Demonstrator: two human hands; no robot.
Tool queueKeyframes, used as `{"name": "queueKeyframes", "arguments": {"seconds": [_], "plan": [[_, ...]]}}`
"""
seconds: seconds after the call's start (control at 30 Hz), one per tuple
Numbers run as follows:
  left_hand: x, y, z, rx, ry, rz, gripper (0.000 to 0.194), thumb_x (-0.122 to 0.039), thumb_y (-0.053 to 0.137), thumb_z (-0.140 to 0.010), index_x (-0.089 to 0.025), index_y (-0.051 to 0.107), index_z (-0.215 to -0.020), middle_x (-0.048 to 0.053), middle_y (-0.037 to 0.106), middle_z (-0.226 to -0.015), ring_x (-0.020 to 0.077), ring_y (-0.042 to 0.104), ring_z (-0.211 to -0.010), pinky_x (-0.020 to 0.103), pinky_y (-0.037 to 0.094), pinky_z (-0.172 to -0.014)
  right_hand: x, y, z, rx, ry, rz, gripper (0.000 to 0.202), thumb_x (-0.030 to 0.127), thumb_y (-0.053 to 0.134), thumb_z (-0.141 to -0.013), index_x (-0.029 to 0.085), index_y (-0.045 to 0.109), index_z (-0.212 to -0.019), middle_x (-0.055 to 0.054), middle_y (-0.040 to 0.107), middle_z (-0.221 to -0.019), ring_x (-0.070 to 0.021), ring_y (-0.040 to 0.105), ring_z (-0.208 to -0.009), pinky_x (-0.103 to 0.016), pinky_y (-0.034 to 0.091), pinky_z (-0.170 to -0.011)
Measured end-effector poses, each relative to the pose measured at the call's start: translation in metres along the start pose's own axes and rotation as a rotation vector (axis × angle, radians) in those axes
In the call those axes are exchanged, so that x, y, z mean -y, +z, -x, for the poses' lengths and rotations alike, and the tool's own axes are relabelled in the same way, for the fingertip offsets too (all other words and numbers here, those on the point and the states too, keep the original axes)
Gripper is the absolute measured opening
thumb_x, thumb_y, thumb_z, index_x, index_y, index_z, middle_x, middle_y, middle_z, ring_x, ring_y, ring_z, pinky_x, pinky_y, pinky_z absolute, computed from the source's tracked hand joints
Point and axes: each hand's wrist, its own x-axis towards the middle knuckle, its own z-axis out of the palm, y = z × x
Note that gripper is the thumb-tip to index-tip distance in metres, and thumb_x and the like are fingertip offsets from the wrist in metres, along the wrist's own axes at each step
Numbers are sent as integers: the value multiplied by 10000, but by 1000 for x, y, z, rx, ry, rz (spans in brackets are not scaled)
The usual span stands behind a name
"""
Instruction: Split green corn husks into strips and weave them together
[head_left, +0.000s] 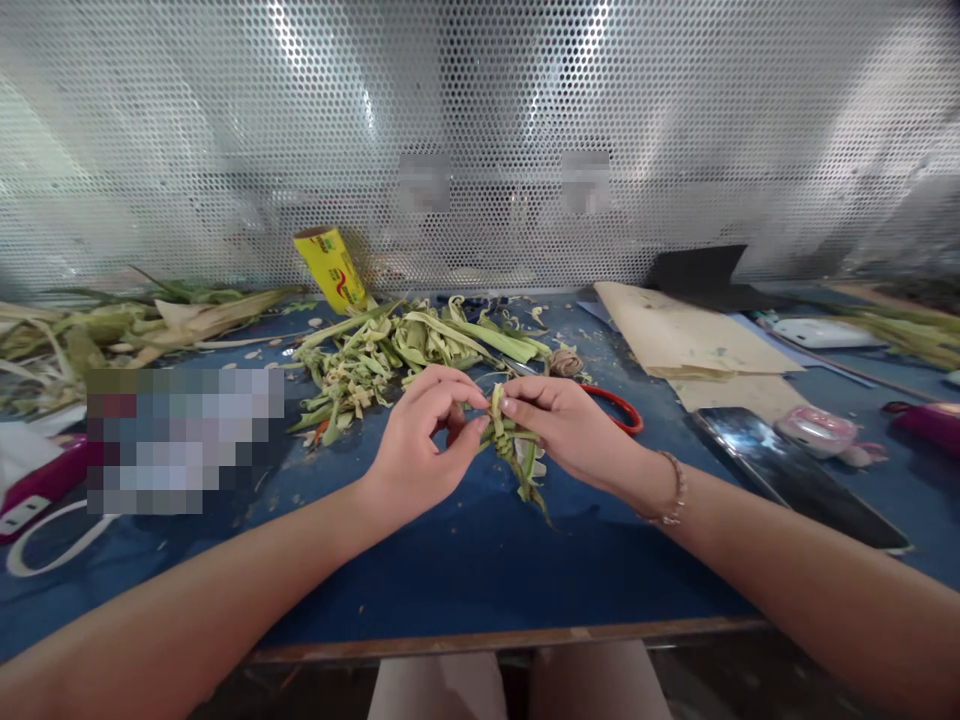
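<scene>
Pinching green strips, right hand beside curled left hand, forearms slanted

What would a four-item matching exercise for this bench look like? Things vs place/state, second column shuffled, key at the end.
Things:
1. Green leaf piece
2. Yellow tube
3. Dark phone
4. Red loop handle

Place/state:
A. Lying flat beside a pink case
B. Partly hidden behind the right hand
C. Pinched in the right hand's fingers, with the left hand close against it
D. Tilted, at the back of the blue table

Pairs: 1-C, 2-D, 3-A, 4-B
</scene>
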Motion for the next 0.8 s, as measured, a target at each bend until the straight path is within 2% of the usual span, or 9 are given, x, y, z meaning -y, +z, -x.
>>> {"name": "queueKeyframes", "arguments": {"seconds": [0.13,0.23,0.33,0.47,0.67,0.8], "plan": [[-1,0,0,-16,34,-41,58,-143,527,-727,-164,546,-778,46,508,-891,32,405,-492,201,392,-474,-1,-1,0,8,6,2,184,320,560,-748,142,601,-724,43,429,-585,-52,340,-509,-196,316,-500],[-2,0,1,-18,45,-60,48,-159,541,-724,-168,551,-770,41,514,-876,36,415,-498,198,398,-477,-1,0,-1,7,2,31,178,314,546,-755,145,597,-734,34,459,-610,-57,373,-533,-197,328,-513],[-3,0,1,-9,8,-56,8,-172,542,-728,-167,537,-726,39,515,-846,58,446,-546,199,401,-491,2,1,0,-5,-20,121,163,286,526,-763,147,586,-702,22,505,-649,-69,429,-591,-202,357,-562],[-5,0,-1,12,-53,-31,68,-170,507,-751,-169,500,-684,38,514,-821,103,485,-673,220,410,-565,8,2,1,-14,-59,166,122,239,514,-756,149,581,-710,12,544,-682,-83,471,-643,-212,380,-607],[-7,-1,-4,73,-191,193,142,-234,482,-777,-168,453,-655,30,486,-808,111,453,-697,226,380,-580,11,3,2,-35,-75,151,111,234,496,-762,151,560,-726,24,508,-662,-73,445,-609,-205,361,-566],[-5,-1,-3,49,-219,329,151,-279,448,-803,-173,448,-694,21,476,-804,95,414,-636,217,358,-547,11,2,2,-53,-63,158,128,242,478,-780,151,534,-709,47,426,-597,-56,361,-524,-200,312,-504]]}}
